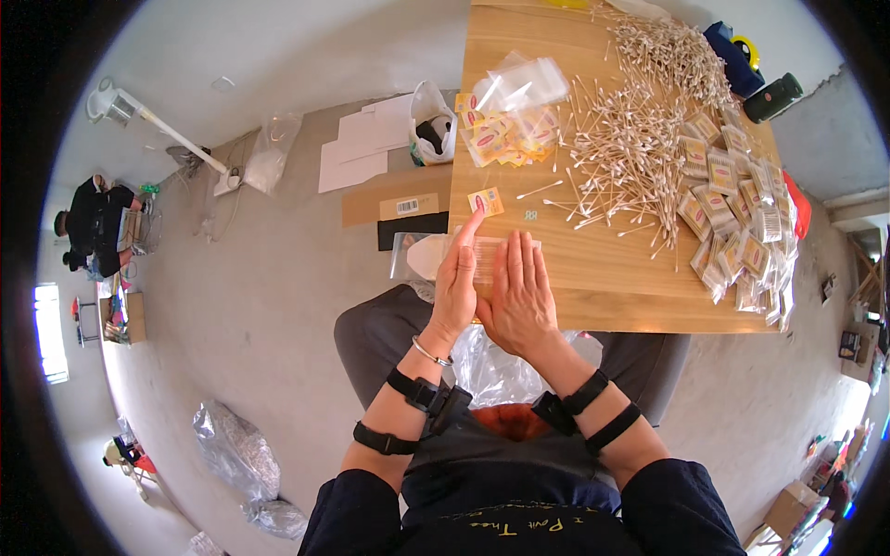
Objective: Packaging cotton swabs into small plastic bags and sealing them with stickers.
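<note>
At the table's front edge, a flat row of cotton swabs point(486, 261) lies between my two hands. My left hand point(454, 283) is open and stands on edge along the row's left side, fingers stretched forward. My right hand point(521, 295) is open and lies flat, palm down, over the right part of the row, hiding some of it. Just beyond my left fingertips is a small yellow-and-white printed card point(485, 201). A clear plastic bag point(404, 255) sticks out left of my left hand. Two loose swabs point(540, 189) lie ahead of the card.
A large heap of cotton swabs point(626, 148) spreads over the wooden table point(603, 296). Filled swab packs point(732, 213) are piled at right. More yellow cards point(514, 134) and clear sleeves point(524, 85) lie at back left. A dark bottle point(774, 98) lies at far right.
</note>
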Available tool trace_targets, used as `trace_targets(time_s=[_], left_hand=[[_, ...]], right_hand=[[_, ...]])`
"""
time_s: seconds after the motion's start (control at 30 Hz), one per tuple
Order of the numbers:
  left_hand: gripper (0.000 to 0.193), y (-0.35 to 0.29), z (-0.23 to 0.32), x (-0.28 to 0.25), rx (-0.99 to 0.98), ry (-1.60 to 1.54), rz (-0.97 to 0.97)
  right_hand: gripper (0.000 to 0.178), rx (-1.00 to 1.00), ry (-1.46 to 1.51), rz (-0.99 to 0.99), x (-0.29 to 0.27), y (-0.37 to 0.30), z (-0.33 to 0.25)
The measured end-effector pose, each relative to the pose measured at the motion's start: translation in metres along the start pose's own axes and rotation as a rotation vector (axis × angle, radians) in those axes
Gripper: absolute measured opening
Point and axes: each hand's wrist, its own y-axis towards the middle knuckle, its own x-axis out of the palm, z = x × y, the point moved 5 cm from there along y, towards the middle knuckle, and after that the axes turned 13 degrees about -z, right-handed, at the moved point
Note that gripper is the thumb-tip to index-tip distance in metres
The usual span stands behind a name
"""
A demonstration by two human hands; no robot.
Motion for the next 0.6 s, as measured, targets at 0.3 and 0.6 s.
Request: trace_targets(time_s=[0.3, 0.6], left_hand=[[0.053, -0.003, -0.004, -0.004, -0.010, -0.150, 0.078], [0.083, -0.010, 0.035, -0.068, -0.370, 1.320, -0.447]], right_hand=[[0.076, 0.017, 0.008, 0.006, 0.001, 0.003, -0.004], [0.082, 0.023, 0.058, 0.000, 0.001, 0.005, -0.006]])
